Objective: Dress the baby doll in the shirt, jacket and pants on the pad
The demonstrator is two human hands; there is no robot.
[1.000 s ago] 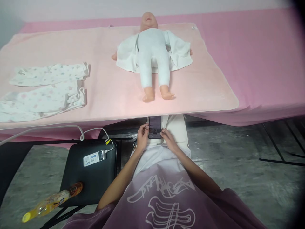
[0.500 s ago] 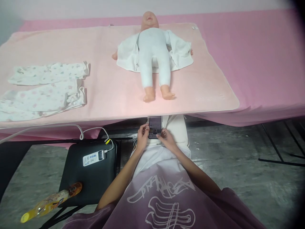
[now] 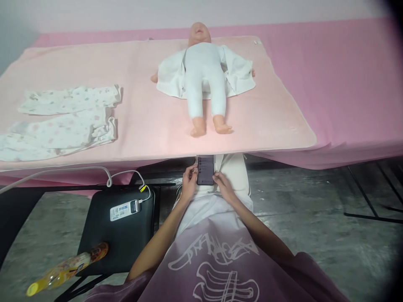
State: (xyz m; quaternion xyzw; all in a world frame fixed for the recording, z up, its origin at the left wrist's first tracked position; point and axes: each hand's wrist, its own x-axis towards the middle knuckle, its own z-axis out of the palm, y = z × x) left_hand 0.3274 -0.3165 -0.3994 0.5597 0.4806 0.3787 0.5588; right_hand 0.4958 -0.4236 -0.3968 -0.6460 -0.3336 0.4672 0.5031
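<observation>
A smartphone with a dark list on its lit screen lies over my lap, its top end at the table's front edge. My left hand grips the phone's left side. At its lower right edge is my right hand, fingers curled against the phone and thumb along the rim. Beyond the table edge a baby doll rests on its back, in a white bodysuit with a white jacket spread open under it and its arms in the sleeves.
A pale pink mat covers part of the pink-draped table. Patterned baby clothes lie at the left. A black stool carries a white power bank with a cable and a yellow-capped bottle.
My right thumb has moved from the phone's screen to its right edge. The screen now shows a list instead of a picture. The view has tilted slightly upward.
</observation>
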